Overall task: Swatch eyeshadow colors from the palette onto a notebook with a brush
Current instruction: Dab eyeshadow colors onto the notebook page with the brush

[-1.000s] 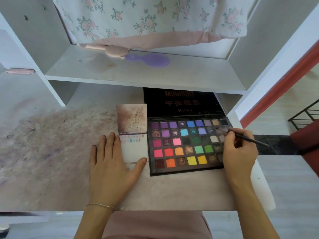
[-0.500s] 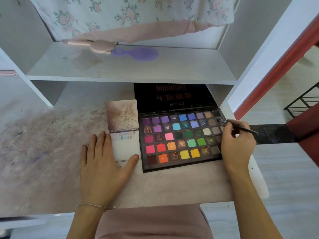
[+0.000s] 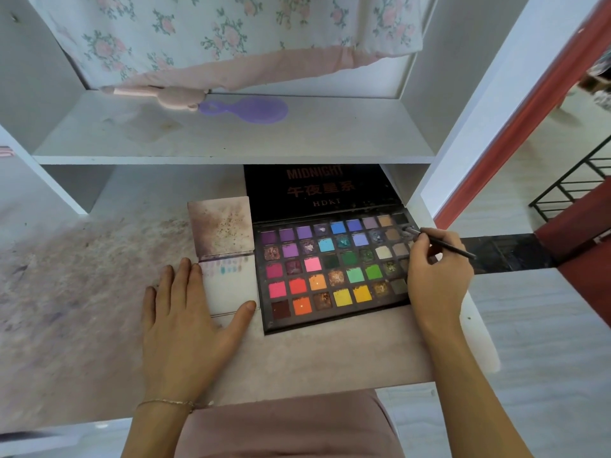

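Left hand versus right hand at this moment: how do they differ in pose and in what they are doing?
The left hand lies flat with straight fingers, its thumb at the notebook's lower edge; the right hand is curled, pinching the brush. The left hand holds nothing; the right hand holds the brush with its tip at the palette's upper right pans. The left hand sits left of the palette, the right hand over its right edge. Both are bare.

One camera on my head looks forward and down, close over the worktop (image 3: 330, 352); my lap fills the bottom of the frame, a shelf (image 3: 231, 140) the top.
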`<state>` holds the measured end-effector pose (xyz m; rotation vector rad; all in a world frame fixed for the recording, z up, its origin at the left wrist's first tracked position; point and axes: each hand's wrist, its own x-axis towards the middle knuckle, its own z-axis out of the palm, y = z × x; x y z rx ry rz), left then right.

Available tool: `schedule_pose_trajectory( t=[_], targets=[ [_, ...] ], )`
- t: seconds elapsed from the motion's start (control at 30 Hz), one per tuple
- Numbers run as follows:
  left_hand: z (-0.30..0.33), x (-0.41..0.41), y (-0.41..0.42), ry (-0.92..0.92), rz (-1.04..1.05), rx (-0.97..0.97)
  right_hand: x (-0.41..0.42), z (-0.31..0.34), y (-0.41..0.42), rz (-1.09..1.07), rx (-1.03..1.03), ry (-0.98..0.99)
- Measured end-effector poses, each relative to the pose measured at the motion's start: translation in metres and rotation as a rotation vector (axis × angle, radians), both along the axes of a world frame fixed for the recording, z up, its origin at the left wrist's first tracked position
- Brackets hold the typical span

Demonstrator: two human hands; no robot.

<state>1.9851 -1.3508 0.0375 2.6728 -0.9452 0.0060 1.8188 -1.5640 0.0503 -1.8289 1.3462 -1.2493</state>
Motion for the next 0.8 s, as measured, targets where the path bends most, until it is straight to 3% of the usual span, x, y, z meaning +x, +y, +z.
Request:
schedule_pose_trajectory(
  t=[0.27, 0.4, 0.53, 0.8],
  targets=[
    [0.0, -0.002, -0.001, -0.007, -0.007, -0.016, 0.019, 0.007, 0.036, 0.313, -0.062, 0.008],
    [0.001, -0.003, -0.003, -0.001, -0.004, -0.015, 0.043, 0.015, 0.067, 0.479, 0.023, -0.095],
    [0.002, -0.004, -0.003, -0.007, 0.003, -0.015, 0.068, 0.016, 0.089, 0.657, 0.084, -0.038],
    [0.0, -0.002, 0.001, -0.026, 0.007, -0.045, 0.093, 0.008, 0.088, 0.711, 0.178, 0.034]
  ],
)
